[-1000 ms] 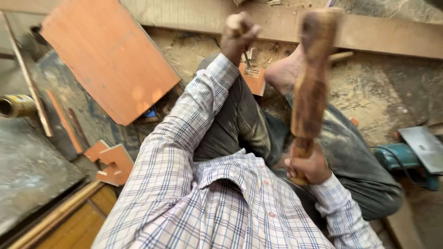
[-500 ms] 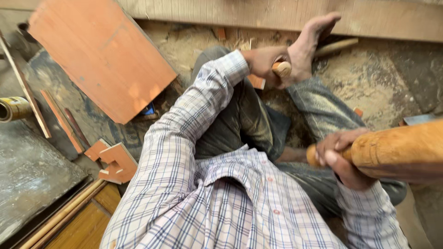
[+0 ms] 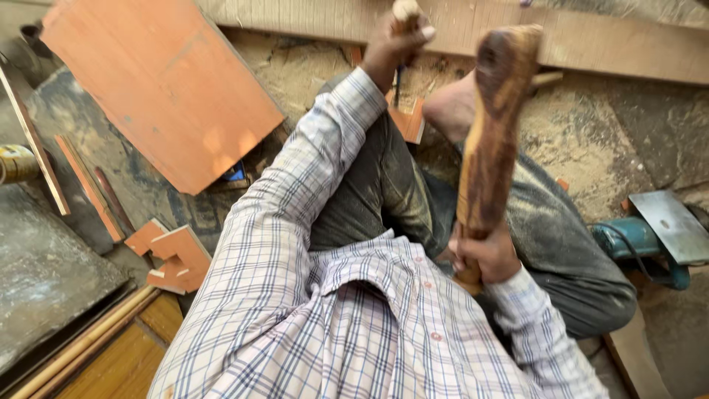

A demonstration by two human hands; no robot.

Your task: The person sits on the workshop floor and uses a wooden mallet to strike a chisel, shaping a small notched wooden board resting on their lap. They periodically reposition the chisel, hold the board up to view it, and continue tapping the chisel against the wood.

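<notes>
A sawdust-strewn stone floor (image 3: 591,140) lies under both hands. The right hand (image 3: 487,255) grips a long, dark-streaked wooden mallet (image 3: 493,125), raised upright. The left hand (image 3: 395,43) clasps a pale-handled chisel (image 3: 402,29) above a small orange wood block (image 3: 408,118). A large orange board (image 3: 162,89) lies left of it.

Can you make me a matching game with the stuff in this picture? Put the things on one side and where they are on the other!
Things:
1. wooden club
2. chisel
3. big orange board
4. blue power tool

Places:
A. lying at the top left on the floor
B. at the right edge, beside the leg
C. gripped upright in the right hand
D. gripped in the left hand, at the top

Pairs: 1-C, 2-D, 3-A, 4-B
</notes>
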